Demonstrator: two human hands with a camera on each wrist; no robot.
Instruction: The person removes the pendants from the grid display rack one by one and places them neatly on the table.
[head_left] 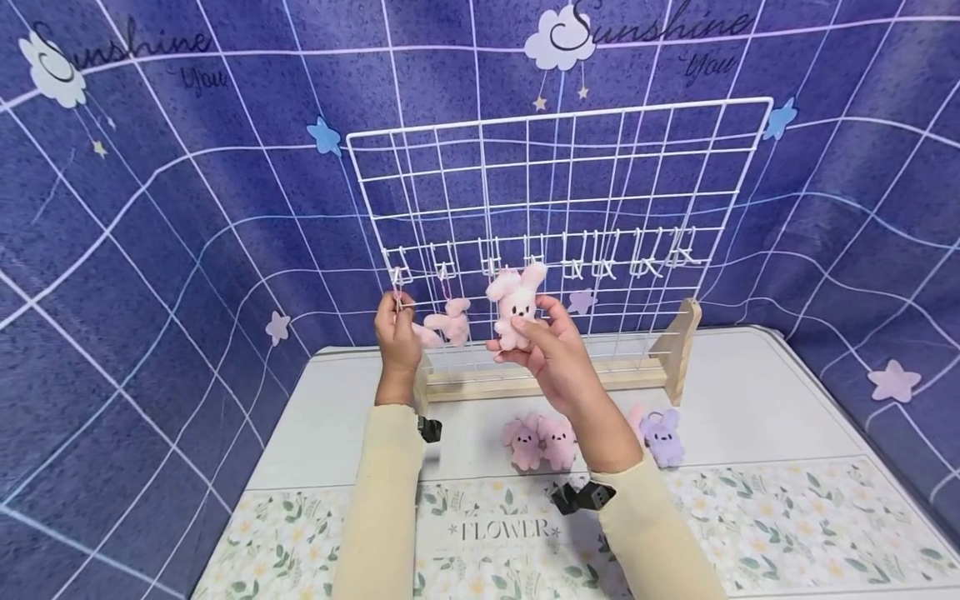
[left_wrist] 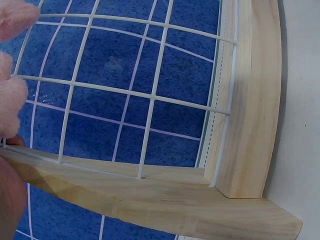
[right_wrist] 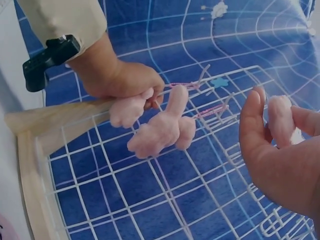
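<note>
My right hand (head_left: pixel 551 354) holds a pale pink plush bunny keychain (head_left: pixel 519 307) upright before the wire grid, its face toward me and the thumb across its front. My left hand (head_left: pixel 397 342) is at the far-left hook (head_left: pixel 400 275), its fingers curled at the top of a pink plush bunny (right_wrist: pixel 127 111) whose pink cord (right_wrist: pixel 184 85) runs to that hook. A second pink plush bunny (right_wrist: pixel 160 131) hangs from the neighbouring hook (head_left: pixel 446 270), just right of my left hand. In the left wrist view, pink plush (left_wrist: pixel 11 107) shows only at the left edge.
The white wire grid (head_left: pixel 551 200) stands in a wooden base (head_left: pixel 547 383), with several more hooks (head_left: pixel 603 267) to the right. Two pink bunnies (head_left: pixel 540 442) and a purple bunny (head_left: pixel 663 437) lie on the table (head_left: pixel 765 392). Another pink one is partly behind my right forearm.
</note>
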